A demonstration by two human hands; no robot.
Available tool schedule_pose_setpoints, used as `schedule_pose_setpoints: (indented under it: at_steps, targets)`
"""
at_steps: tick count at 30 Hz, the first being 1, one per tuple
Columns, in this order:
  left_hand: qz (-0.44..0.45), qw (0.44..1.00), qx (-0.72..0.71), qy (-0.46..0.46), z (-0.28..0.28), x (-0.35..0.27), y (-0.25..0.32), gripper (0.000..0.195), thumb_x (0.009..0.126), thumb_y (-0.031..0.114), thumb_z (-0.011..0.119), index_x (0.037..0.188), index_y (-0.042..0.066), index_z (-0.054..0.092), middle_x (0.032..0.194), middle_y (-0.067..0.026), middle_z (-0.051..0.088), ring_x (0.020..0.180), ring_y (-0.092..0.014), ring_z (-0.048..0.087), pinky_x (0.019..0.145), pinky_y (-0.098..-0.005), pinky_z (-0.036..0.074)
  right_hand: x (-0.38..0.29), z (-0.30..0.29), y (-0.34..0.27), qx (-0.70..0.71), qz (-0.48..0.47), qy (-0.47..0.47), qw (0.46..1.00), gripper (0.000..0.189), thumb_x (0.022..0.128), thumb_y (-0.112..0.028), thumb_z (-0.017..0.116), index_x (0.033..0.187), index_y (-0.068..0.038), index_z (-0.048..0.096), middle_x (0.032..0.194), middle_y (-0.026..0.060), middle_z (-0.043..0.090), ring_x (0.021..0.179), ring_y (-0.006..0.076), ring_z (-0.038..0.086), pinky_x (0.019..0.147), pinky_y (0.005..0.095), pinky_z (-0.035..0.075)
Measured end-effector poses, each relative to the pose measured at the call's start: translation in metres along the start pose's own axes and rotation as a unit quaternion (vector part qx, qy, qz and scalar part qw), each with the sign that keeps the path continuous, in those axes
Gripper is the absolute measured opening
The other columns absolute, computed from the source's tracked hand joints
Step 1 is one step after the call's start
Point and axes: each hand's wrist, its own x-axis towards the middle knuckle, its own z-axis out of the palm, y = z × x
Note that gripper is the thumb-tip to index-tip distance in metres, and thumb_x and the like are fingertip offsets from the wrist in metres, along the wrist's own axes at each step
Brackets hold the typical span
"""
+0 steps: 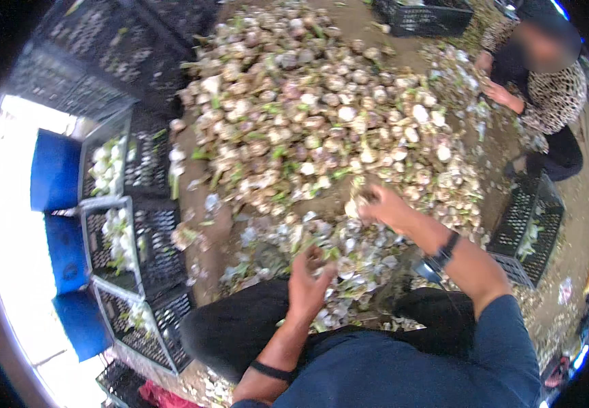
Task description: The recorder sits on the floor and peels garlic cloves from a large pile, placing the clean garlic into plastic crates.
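Note:
A large heap of garlic bulbs [294, 122] with bits of green stalk covers the ground before me. My right hand [383, 206] reaches to the near edge of the heap, its fingers closed around a pale garlic bulb [353, 208]. Over the loose peelings between my knees is my left hand [312, 275], palm up with curled fingers. Something small and greenish shows at its fingertips, but blur hides whether the hand grips it. Papery garlic skins [355, 275] lie below and between both hands.
Black plastic crates [159, 245] stand along the left, several with whitish garlic inside. Another crate [542, 234] is at the right, one more [427, 20] at the top. A person [554, 97] in a spotted top crouches at the upper right beside the heap. Blue panels [57, 168] stand far left.

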Motion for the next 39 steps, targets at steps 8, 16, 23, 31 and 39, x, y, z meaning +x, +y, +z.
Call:
schedule_pose_setpoints:
  at_steps: [8,16,23,31,39]
  targets:
    - [0.199,0.979,0.035,-0.030,0.008,-0.045,0.016,0.069,0.086,0.022,0.068,0.142,-0.001,0.035,0.139,-0.0220,0.047,0.128,-0.028,0.045,0.106,-0.0368,0.036,-0.131,0.079,-0.017,-0.024,-0.128,-0.021,0.991,0.036,0.088,-0.011,0.063,0.121,0.001,0.056,0.103,0.0079,0.063,0.094,0.0152,0.059,0.082,0.0292,0.048]
    - [0.364,0.928,0.047,0.058,0.003,-0.078,0.022,0.063,0.073,0.007,0.072,0.130,0.004,0.046,0.130,-0.0216,0.045,0.117,-0.041,0.049,0.098,-0.0425,0.044,-0.162,0.084,-0.018,-0.148,-0.130,0.067,0.978,0.034,0.086,-0.011,0.060,0.115,0.005,0.057,0.096,0.0062,0.062,0.084,0.0114,0.056,0.079,0.0278,0.045]
    - [0.388,0.919,0.062,0.038,-0.016,-0.084,0.012,0.064,0.065,-0.008,0.067,0.124,0.004,0.046,0.119,-0.0204,0.044,0.109,-0.044,0.051,0.087,-0.0464,0.047,-0.153,0.114,0.007,-0.044,-0.190,0.153,0.969,0.022,0.086,-0.012,0.055,0.106,-0.002,0.049,0.085,0.0026,0.050,0.064,0.0088,0.046,0.048,0.0245,0.035]
    - [0.367,0.929,-0.001,0.041,-0.027,-0.072,0.000,0.066,0.064,0.001,0.072,0.124,0.003,0.047,0.115,-0.0212,0.046,0.106,-0.043,0.051,0.087,-0.0444,0.046,-0.150,0.128,0.004,0.054,-0.191,0.155,0.968,0.009,0.087,-0.013,0.052,0.095,-0.009,0.048,0.076,-0.0014,0.047,0.056,0.0080,0.041,0.046,0.0241,0.031]
    - [0.279,0.936,-0.153,-0.149,-0.031,-0.059,-0.003,0.060,0.065,0.012,0.073,0.121,0.001,0.053,0.112,-0.0155,0.056,0.101,-0.021,0.055,0.088,-0.0334,0.046,-0.157,0.117,0.005,0.080,-0.170,0.094,0.978,0.029,0.087,-0.012,0.054,0.114,-0.002,0.054,0.095,0.0045,0.059,0.082,0.0144,0.058,0.067,0.0302,0.047]
